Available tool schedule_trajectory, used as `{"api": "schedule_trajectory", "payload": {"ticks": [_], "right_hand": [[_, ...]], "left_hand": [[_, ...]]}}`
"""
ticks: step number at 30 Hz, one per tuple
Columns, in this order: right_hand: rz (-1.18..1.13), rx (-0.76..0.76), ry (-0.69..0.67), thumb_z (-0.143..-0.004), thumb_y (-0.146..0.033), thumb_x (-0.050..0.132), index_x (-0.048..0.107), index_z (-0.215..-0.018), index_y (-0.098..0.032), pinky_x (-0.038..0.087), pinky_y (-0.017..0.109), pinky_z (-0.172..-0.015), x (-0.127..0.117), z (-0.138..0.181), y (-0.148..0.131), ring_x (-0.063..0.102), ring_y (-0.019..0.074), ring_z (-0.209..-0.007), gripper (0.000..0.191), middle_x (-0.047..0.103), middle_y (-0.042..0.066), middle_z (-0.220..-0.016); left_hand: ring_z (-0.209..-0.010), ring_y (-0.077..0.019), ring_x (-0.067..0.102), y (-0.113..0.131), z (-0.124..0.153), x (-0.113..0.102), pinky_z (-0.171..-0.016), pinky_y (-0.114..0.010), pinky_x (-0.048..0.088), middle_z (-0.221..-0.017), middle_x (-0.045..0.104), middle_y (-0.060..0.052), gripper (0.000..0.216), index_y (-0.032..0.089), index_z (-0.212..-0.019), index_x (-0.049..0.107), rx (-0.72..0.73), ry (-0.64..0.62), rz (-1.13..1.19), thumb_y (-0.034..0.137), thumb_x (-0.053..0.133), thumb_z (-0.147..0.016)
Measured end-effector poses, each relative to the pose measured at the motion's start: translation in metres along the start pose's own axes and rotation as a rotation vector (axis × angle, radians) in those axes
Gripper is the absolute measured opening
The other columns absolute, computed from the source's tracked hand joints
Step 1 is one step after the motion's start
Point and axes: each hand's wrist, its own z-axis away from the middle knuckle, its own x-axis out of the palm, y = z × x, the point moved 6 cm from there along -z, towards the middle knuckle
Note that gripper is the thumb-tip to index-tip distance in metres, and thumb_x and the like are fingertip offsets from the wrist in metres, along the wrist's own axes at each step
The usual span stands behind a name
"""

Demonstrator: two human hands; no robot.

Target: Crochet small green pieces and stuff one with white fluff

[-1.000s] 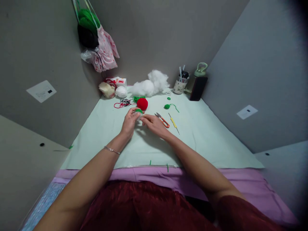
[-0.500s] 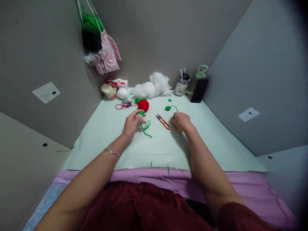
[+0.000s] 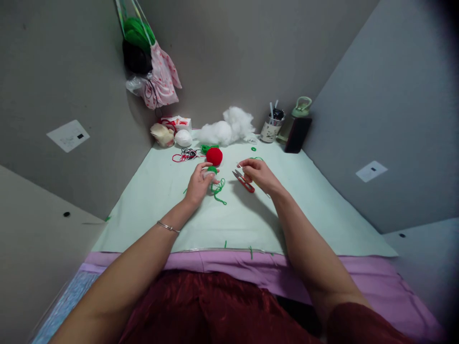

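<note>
The left hand [image 3: 198, 185] is closed around a small, rounded green-and-white piece [image 3: 212, 170] above the middle of the tabletop [image 3: 161, 200] — the green part on top, the white part between the fingers. Loose loops of green yarn [image 3: 218, 192] trail beside it on the pale green cover. The right hand [image 3: 261, 175], apart from the left, pinches a thin hook [image 3: 239, 165], its shiny metal tip pointing toward the piece; most of its shaft is hidden by the hand. Just beside the right hand lie scissors [image 3: 244, 182] with pointed metal blades and a looped orange-red handle. Beyond the left hand sits a round red ball [image 3: 214, 156], matte on the surface. Farther back, fluffy white stuffing [image 3: 229, 128] spreads in soft, uneven clumps — near a smoother white ball [image 3: 183, 138] and a small green ring [image 3: 253, 149].
</note>
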Motion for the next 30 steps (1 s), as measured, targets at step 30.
{"api": "schedule_trajectory", "payload": {"ticks": [30], "right_hand": [[-0.927,0.166,-0.366,-0.07,-0.026,0.076,0.069,-0.087,-0.012,0.022,0.019,-0.034,0.072,0.023,-0.03,0.033,0.0022,-0.036,0.023,0.059,-0.007,-0.058]], "left_hand": [[-0.085,-0.016,0.067,0.006,0.005,0.004,-0.085,-0.031,0.053,-0.096,0.064,-0.001,0.025,0.022,-0.106,0.052,0.19,0.07,-0.169,0.028,0.065,-0.085]]}}
